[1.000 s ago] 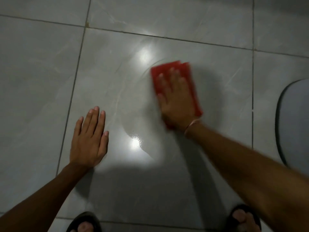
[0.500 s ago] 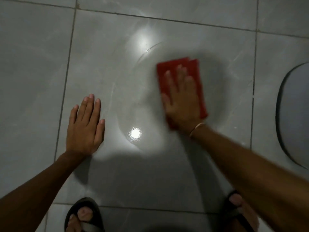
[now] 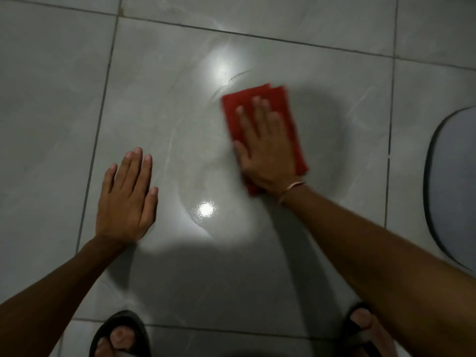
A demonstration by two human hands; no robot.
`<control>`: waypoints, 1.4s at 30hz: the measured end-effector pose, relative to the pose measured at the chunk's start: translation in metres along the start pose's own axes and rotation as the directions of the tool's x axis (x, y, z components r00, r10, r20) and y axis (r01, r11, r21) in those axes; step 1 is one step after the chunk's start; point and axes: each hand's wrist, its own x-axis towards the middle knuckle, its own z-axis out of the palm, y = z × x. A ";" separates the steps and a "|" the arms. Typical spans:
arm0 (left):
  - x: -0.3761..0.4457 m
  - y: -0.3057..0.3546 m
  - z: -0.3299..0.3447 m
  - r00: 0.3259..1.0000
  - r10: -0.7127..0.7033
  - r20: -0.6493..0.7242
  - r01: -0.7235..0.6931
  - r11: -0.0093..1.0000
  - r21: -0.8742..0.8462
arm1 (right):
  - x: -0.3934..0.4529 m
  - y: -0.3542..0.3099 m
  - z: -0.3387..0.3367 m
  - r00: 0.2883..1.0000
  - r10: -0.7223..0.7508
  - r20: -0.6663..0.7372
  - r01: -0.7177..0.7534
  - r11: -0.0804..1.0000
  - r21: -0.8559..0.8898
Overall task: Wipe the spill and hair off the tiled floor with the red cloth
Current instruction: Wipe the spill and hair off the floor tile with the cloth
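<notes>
Nearest: two dark sandals, left [image 3: 121,331] and right [image 3: 360,331], at the bottom edge of the big grey floor tile [image 3: 159,119]. On that tile, left hand [image 3: 126,199] lies flat, palm down, fingers [image 3: 134,168] extended and together, holding nothing. A wet film [image 3: 206,191] glints right of it. Past the film, right hand [image 3: 268,150] presses flat on the folded red cloth [image 3: 288,117], fingers spread, not curled around it; thin bracelet [image 3: 291,191] at the wrist. Cloth edges blurred. Hair not discernible. Grey mat [image 3: 453,186] well right of the cloth.
</notes>
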 end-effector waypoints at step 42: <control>0.000 0.002 -0.004 0.999 -0.011 0.031 0.012 0.999 -0.029 | -0.136 0.098 -0.027 0.963 -0.219 0.157 0.226 0.974 -0.024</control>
